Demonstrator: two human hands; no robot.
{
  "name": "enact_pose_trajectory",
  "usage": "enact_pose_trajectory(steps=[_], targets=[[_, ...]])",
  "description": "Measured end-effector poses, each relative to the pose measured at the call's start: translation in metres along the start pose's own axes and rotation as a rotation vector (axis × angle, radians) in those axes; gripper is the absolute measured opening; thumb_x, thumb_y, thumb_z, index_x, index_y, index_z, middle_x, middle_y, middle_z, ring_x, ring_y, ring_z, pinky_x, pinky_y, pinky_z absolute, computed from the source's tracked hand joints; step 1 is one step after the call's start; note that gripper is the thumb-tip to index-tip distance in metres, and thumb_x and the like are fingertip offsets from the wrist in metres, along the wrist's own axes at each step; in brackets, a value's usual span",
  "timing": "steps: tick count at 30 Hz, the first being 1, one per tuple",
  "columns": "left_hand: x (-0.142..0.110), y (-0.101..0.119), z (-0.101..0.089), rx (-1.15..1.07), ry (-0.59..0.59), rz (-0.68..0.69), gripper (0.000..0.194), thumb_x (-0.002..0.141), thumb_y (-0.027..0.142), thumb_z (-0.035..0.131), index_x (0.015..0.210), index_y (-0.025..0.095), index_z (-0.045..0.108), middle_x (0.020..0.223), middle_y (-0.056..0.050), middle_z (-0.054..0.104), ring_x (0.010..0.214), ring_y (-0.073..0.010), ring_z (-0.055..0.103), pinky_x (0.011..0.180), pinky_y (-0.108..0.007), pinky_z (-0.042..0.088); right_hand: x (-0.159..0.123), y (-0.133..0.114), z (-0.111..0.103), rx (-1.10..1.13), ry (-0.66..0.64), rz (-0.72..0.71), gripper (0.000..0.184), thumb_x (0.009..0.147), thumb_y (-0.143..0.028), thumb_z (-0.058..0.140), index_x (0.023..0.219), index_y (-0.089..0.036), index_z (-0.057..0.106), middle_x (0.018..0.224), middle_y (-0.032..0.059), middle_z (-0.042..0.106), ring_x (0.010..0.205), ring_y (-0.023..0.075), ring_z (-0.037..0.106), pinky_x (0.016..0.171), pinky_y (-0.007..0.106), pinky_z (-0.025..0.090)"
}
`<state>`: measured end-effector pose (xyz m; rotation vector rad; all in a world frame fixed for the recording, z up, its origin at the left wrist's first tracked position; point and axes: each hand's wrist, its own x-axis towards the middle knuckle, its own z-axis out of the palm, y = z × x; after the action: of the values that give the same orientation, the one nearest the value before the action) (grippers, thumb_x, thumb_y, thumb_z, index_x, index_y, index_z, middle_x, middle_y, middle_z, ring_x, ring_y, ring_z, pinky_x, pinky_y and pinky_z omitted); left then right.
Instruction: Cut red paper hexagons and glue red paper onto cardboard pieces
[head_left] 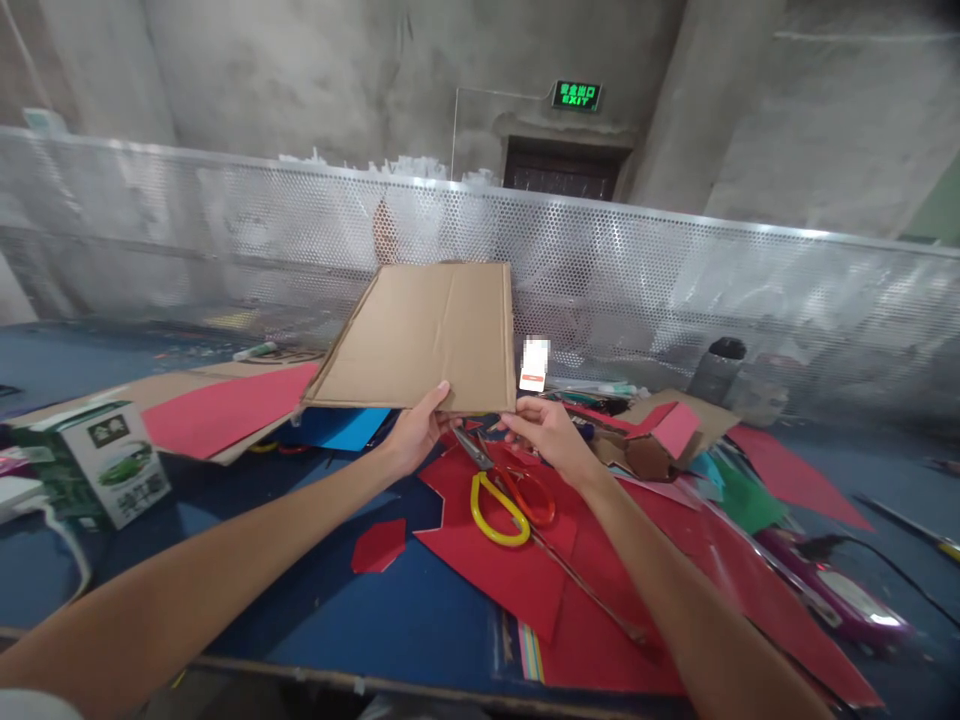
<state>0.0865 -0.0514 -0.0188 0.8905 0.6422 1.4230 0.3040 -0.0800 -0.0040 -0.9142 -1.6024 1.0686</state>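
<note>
A brown cardboard panel (427, 335), tilted with its broad face up, is held above the table's middle. My left hand (420, 435) is closed on its near edge, thumb on top and fingers underneath. With fingertips pinched at the panel's near right corner, my right hand (551, 430) grips it there. Just below both hands, scissors with one yellow and one red handle (501, 512) lie on red paper (517, 580). A small red paper piece (379, 546) with cut corners rests on the blue tabletop to the left.
A green and white milk carton (112, 465) stands at the left beside a white cable. Pink-red sheets (232, 410) and blue paper (337, 428) lie behind my left arm. To the right are green paper (750, 495), a purple corded device (840, 590) and a jar (716, 370). A perforated metal barrier (637, 270) runs behind.
</note>
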Motion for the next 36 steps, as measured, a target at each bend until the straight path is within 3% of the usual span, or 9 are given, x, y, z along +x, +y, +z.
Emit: enact_pose_trajectory(steps=[7,12,14,18,22,25,31,33,36], targets=[[0.002,0.001,-0.003,0.028,0.015,0.051,0.019,0.087,0.029,0.078,0.095,0.012,0.076,0.095,-0.011,0.082,0.074,-0.0194,0.077,0.062,-0.025,0.057,-0.001,0.004,0.000,0.101,-0.045,0.092,0.035,0.074,-0.049,0.084,0.080,-0.018,0.069,0.083,0.0039,0.075,0.063,0.0109,0.063,0.059,0.024,0.052],[0.007,0.002,-0.008,0.032,-0.014,0.091,0.019,0.087,0.029,0.077,0.098,0.013,0.077,0.101,-0.011,0.082,0.074,-0.0193,0.076,0.063,-0.026,0.058,-0.003,0.005,-0.006,0.157,-0.145,0.180,0.037,0.076,-0.050,0.083,0.093,-0.019,0.072,0.090,0.0042,0.075,0.070,0.0108,0.065,0.066,0.024,0.054],[0.009,0.002,-0.012,0.044,-0.014,0.096,0.018,0.088,0.029,0.076,0.098,0.014,0.078,0.101,-0.011,0.082,0.075,-0.0190,0.075,0.063,-0.026,0.059,-0.005,0.001,-0.010,0.021,-0.254,0.204,0.036,0.082,-0.052,0.077,0.094,-0.019,0.072,0.090,0.0050,0.075,0.069,0.0114,0.064,0.064,0.024,0.052],[0.018,0.005,-0.022,0.083,0.010,0.113,0.017,0.090,0.030,0.074,0.097,0.015,0.077,0.099,-0.010,0.082,0.075,-0.0182,0.076,0.062,-0.024,0.058,-0.011,-0.007,-0.013,-0.591,-0.427,0.158,0.031,0.085,-0.048,0.074,0.096,-0.020,0.070,0.078,0.0031,0.071,0.066,0.0156,0.062,0.058,0.027,0.044],[0.028,0.009,-0.033,0.095,0.026,0.130,0.020,0.090,0.031,0.075,0.099,0.012,0.076,0.092,-0.012,0.082,0.076,-0.0200,0.077,0.063,-0.025,0.058,-0.016,-0.005,-0.005,-0.975,-0.516,0.121,0.061,0.075,-0.057,0.080,0.123,-0.023,0.065,0.089,0.0065,0.073,0.078,0.0245,0.066,0.063,0.031,0.041],[0.034,0.010,-0.040,0.104,0.042,0.140,0.021,0.090,0.029,0.075,0.099,0.011,0.075,0.090,-0.012,0.081,0.074,-0.0194,0.077,0.062,-0.024,0.058,-0.018,-0.002,0.005,-1.122,-0.458,0.130,0.063,0.072,-0.062,0.078,0.119,-0.021,0.066,0.098,0.0123,0.074,0.085,0.0314,0.068,0.065,0.035,0.041],[0.043,0.010,-0.049,0.142,0.084,0.141,0.017,0.089,0.027,0.074,0.096,0.011,0.075,0.086,-0.011,0.081,0.069,-0.0183,0.076,0.061,-0.024,0.057,-0.017,-0.002,0.018,-1.112,-0.326,0.174,0.026,0.069,-0.042,0.076,0.080,-0.021,0.065,0.078,0.0103,0.070,0.070,0.0266,0.065,0.058,0.033,0.035],[0.044,0.011,-0.050,0.150,0.094,0.151,0.018,0.089,0.028,0.074,0.095,0.011,0.074,0.084,-0.011,0.081,0.071,-0.0195,0.077,0.062,-0.025,0.057,-0.014,-0.003,0.013,-1.009,-0.318,0.203,0.024,0.067,-0.038,0.078,0.080,-0.021,0.066,0.076,0.0090,0.070,0.067,0.0246,0.064,0.058,0.033,0.036],[0.044,0.016,-0.049,0.142,0.102,0.166,0.017,0.088,0.027,0.075,0.094,0.011,0.074,0.082,-0.011,0.081,0.072,-0.0199,0.077,0.061,-0.024,0.057,-0.010,-0.005,-0.001,-0.824,-0.297,0.206,0.035,0.067,-0.031,0.078,0.100,-0.020,0.070,0.080,0.0062,0.071,0.066,0.0209,0.062,0.059,0.032,0.040]])
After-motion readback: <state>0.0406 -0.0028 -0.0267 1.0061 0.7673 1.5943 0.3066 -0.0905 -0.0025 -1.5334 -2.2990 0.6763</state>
